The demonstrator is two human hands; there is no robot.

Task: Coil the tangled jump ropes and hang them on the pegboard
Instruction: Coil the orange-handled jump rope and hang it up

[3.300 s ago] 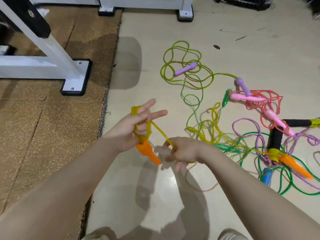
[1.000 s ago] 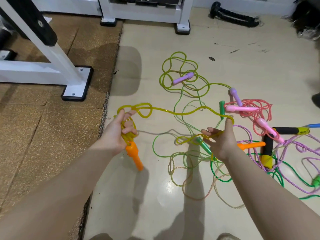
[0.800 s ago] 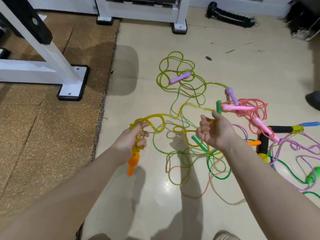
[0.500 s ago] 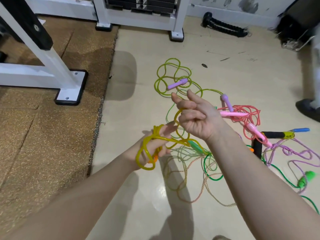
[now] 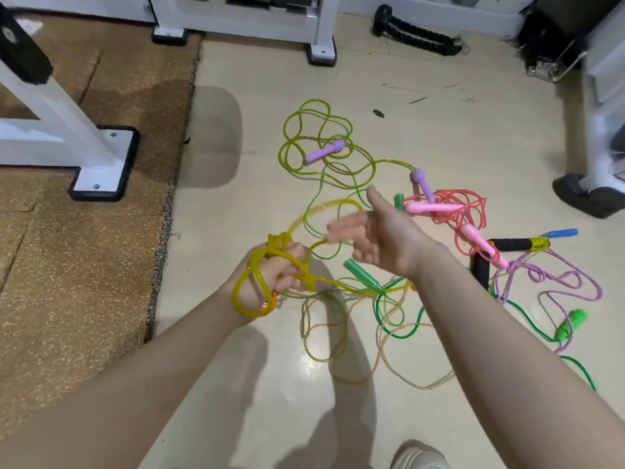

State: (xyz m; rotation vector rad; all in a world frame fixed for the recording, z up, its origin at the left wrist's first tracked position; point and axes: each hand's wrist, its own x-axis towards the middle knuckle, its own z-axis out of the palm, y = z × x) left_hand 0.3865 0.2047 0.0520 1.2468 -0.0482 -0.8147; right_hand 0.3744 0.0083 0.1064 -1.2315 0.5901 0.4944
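Observation:
My left hand [image 5: 275, 277] grips an orange handle [image 5: 268, 304], and the yellow jump rope [image 5: 248, 282] is wound round that hand in several coils. My right hand [image 5: 375, 238], blurred, is raised just right of it and holds a loop of the same yellow rope, which arcs between the two hands. The tangled pile lies on the floor beyond: a yellow-green rope with purple handles [image 5: 324, 154], a pink rope [image 5: 436, 207], a black-handled rope [image 5: 514, 244], a green rope with a green handle [image 5: 362, 272], a purple cord [image 5: 558, 282] and a pale beaded rope [image 5: 338, 350]. No pegboard is in view.
A white gym frame foot [image 5: 98, 164] stands on the brown cork mat [image 5: 67, 265] to the left. Another frame base [image 5: 321, 54] and a black roller [image 5: 416, 32] sit at the back. A person's shoe [image 5: 588, 198] is at the right edge; my shoe [image 5: 419, 456] is below.
My right hand has brought the yellow rope over to the left hand and laid further loops round it. The orange handle is now mostly hidden in the left hand. The camera has tilted up slightly.

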